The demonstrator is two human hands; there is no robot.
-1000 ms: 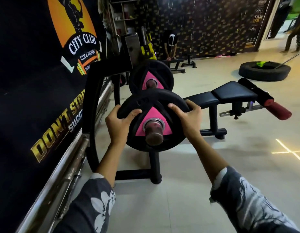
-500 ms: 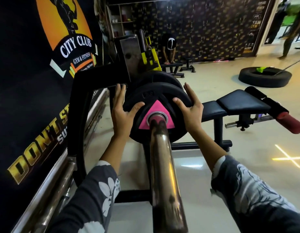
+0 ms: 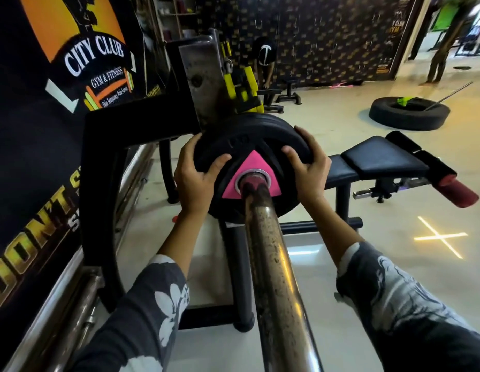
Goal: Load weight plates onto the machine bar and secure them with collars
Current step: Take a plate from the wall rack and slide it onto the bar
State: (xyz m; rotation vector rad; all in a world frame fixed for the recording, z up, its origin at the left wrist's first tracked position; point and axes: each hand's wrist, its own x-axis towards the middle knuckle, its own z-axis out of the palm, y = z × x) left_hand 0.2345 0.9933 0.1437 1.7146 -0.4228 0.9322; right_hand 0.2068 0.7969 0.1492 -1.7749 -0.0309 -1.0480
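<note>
Gym floor, pale and glossy, with a black banner wall on the left reading "CITY CLUB GYM & FITNESS". Background: a person bent over a low bench by the patterned far wall.

Containers: the only thing holding anything is a tyre lying flat on the floor at right; a bright green item sits in its opening and a thin rod leans out of it. I cannot identify the green item.

Task item: the weight plate, black with a pink triangle round its hole, is threaded on the machine bar, far down it and close against the machine's black frame. A second plate edge shows directly behind it; whether they touch I cannot tell. I see no collar on the bar.

Left hand: fingers wrapped over the plate's left rim, thumb on its face. Right hand: fingers hooked over the upper right rim, thumb on the face. Both clasp the plate.

A padded bench with a red-tipped roller stands to the right, apart from the plate.

Versus 1.0 s ago: then only the bar's stub end showed through the hole; now a long run of bare bar lies between me and the plate. Grip is unchanged.
</note>
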